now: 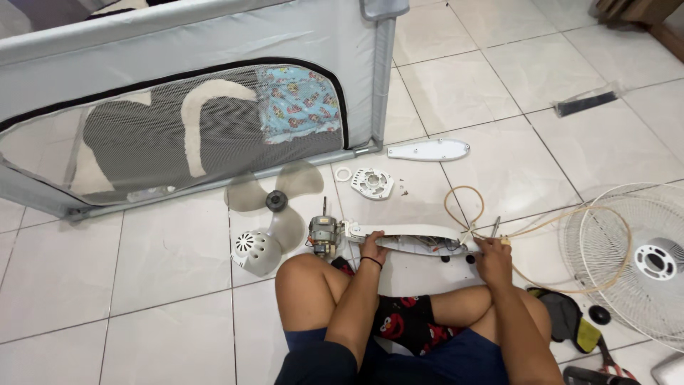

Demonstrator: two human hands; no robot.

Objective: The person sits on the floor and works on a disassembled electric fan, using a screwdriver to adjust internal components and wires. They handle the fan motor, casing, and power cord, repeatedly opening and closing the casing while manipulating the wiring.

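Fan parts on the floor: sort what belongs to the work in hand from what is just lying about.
In hand:
- white fan housing, left hand holding it
- screwdriver in right hand
- motor
- cord
- blade
- wire guard
- white cover plate

Lying about:
- grey playpen
- dark strip
- dark cloth

A home: tiled floor [142,264] beside a mesh-sided baby playpen [192,107].
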